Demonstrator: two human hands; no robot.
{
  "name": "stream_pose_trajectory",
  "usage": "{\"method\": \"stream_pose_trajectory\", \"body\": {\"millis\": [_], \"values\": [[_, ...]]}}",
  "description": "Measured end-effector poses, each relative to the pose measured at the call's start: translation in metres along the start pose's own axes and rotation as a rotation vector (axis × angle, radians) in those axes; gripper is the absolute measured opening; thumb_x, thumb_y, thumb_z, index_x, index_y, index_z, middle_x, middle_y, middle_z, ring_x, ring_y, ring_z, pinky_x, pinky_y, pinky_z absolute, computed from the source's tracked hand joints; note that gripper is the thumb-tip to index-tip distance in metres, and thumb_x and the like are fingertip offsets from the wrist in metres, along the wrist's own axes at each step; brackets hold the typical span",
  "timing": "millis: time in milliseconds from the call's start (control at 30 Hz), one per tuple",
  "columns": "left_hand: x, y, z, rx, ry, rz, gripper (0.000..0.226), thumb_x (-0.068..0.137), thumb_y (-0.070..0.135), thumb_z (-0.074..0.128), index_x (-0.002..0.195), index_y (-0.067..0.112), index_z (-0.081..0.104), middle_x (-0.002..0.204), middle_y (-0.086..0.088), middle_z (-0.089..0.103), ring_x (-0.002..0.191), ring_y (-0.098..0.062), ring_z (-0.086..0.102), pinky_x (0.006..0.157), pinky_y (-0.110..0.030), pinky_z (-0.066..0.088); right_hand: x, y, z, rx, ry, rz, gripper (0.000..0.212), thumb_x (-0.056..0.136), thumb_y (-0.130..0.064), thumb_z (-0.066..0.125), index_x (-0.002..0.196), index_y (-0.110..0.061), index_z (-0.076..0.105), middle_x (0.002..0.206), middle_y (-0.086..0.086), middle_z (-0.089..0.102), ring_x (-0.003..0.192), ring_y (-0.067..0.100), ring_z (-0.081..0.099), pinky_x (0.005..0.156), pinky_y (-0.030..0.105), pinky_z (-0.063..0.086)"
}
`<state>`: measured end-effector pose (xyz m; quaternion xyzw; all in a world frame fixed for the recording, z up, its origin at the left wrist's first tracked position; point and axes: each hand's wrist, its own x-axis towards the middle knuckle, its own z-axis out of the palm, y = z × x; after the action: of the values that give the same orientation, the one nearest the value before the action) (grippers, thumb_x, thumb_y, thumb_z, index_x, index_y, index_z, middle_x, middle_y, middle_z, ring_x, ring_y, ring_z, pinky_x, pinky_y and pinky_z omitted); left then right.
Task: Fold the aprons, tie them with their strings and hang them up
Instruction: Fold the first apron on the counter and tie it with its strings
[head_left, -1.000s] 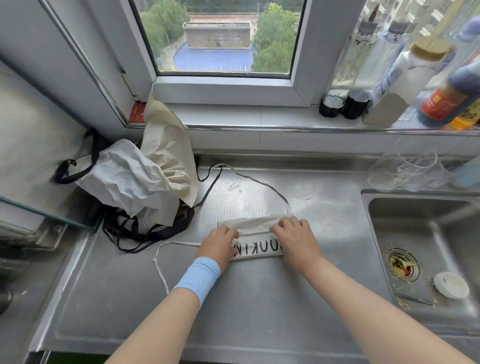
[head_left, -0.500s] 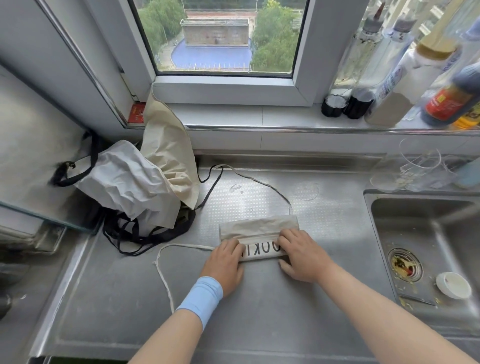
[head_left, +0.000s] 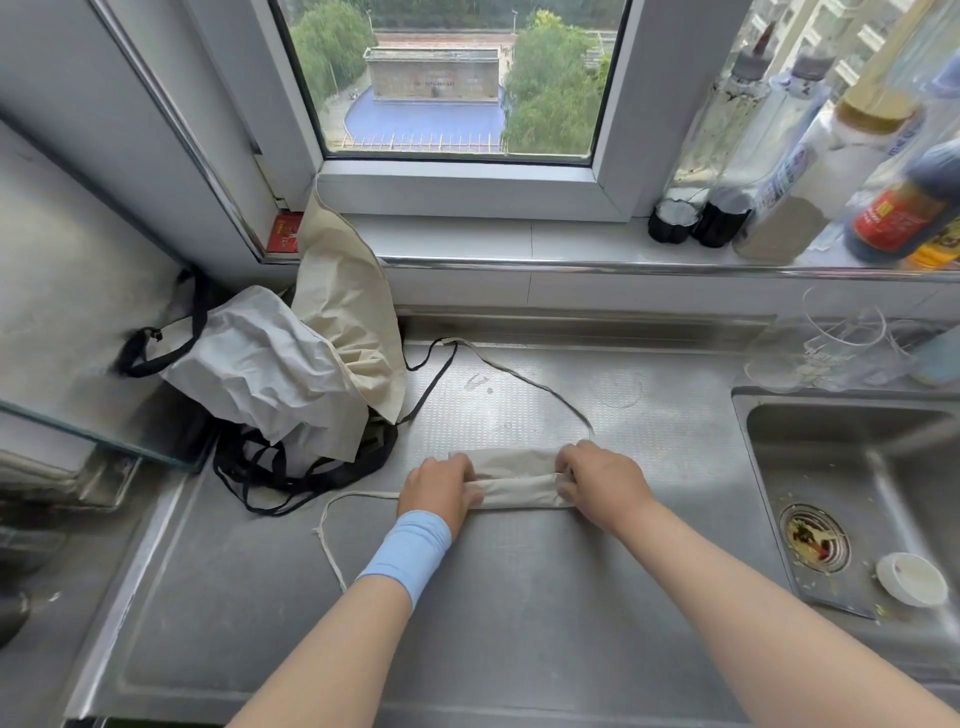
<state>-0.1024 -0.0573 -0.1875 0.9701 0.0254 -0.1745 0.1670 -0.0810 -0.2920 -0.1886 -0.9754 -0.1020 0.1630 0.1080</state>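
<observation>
A cream apron (head_left: 514, 480), folded into a narrow strip, lies on the steel counter (head_left: 519, 597). My left hand (head_left: 441, 486) grips its left end and my right hand (head_left: 597, 480) grips its right end. The near edge is rolled up over the strip, hiding the printed letters. One cream string (head_left: 332, 525) loops off to the left on the counter. Another thin string (head_left: 530, 382) arcs back from the right end toward the pile.
A crumpled heap of aprons, white (head_left: 260, 369) and cream (head_left: 348, 306), with black straps (head_left: 291, 478), sits at the back left. A sink (head_left: 852, 499) with a small white lid (head_left: 911, 571) is on the right. Bottles (head_left: 800, 171) crowd the windowsill.
Both hands drew back to the strip's near edge and rolled it up and away. The printed letters, visible earlier, are now covered.
</observation>
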Motion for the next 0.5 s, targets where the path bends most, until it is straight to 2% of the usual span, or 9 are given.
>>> {"method": "stream_pose_trajectory", "body": {"millis": [100,133,200,300,367,433,500], "values": [[0.001,0.012,0.001,0.127,0.141,0.131,0.022,0.082,0.012,0.054,0.101,0.022,0.058,0.103,-0.001,0.054,0.098,-0.026,0.049,0.081,-0.033,0.040,0.003,-0.007,0.004,-0.122,0.129,-0.106,0.031,0.074,-0.010,0.069,0.102,-0.022,0.064,0.097,0.003,0.057,0.088,0.029,0.057,0.067,0.032,0.033],[0.000,0.016,0.004,0.133,0.181,0.230,0.029,0.073,0.001,0.050,0.092,0.020,0.061,0.093,-0.002,0.055,0.088,-0.026,0.052,0.071,-0.034,0.042,0.002,-0.011,0.006,-0.136,0.148,-0.162,0.036,0.067,0.001,0.067,0.095,-0.021,0.065,0.090,0.004,0.057,0.079,0.029,0.058,0.062,0.032,0.032],[-0.003,0.023,0.012,0.241,0.218,0.411,0.026,0.060,0.000,0.044,0.069,0.018,0.060,0.071,-0.002,0.053,0.065,-0.024,0.054,0.050,-0.029,0.039,-0.001,-0.018,0.010,-0.191,0.176,-0.259,0.034,0.058,0.007,0.062,0.081,-0.018,0.065,0.077,0.004,0.055,0.065,0.027,0.057,0.052,0.032,0.035],[-0.007,0.023,0.023,0.315,0.211,0.492,0.025,0.064,0.005,0.036,0.061,0.018,0.057,0.062,-0.001,0.052,0.056,-0.022,0.053,0.044,-0.026,0.035,-0.005,-0.019,0.014,-0.253,0.190,-0.307,0.021,0.059,-0.003,0.072,0.070,-0.018,0.063,0.073,0.000,0.056,0.062,0.022,0.057,0.050,0.032,0.043],[-0.009,0.017,0.025,0.261,0.211,0.502,0.017,0.065,0.005,0.045,0.067,0.017,0.057,0.068,-0.001,0.055,0.059,-0.023,0.053,0.047,-0.027,0.040,-0.007,-0.010,0.017,-0.235,0.205,-0.351,0.004,0.072,-0.014,0.063,0.071,-0.017,0.063,0.076,0.001,0.058,0.065,0.022,0.058,0.054,0.031,0.046],[-0.013,0.008,0.027,0.204,0.195,0.513,0.018,0.061,0.010,0.060,0.078,0.017,0.059,0.080,0.000,0.057,0.069,-0.022,0.054,0.055,-0.029,0.044,-0.009,0.001,0.018,-0.198,0.173,-0.366,0.015,0.076,-0.030,0.069,0.077,-0.016,0.065,0.082,0.001,0.060,0.072,0.022,0.059,0.063,0.031,0.050],[-0.012,0.001,0.024,0.163,0.183,0.503,0.028,0.060,0.017,0.068,0.087,0.018,0.062,0.090,0.002,0.060,0.079,-0.020,0.057,0.063,-0.028,0.047,-0.008,0.008,0.017,-0.182,0.131,-0.356,0.026,0.070,-0.035,0.079,0.079,-0.015,0.065,0.084,0.002,0.060,0.075,0.023,0.061,0.065,0.032,0.052]]}}
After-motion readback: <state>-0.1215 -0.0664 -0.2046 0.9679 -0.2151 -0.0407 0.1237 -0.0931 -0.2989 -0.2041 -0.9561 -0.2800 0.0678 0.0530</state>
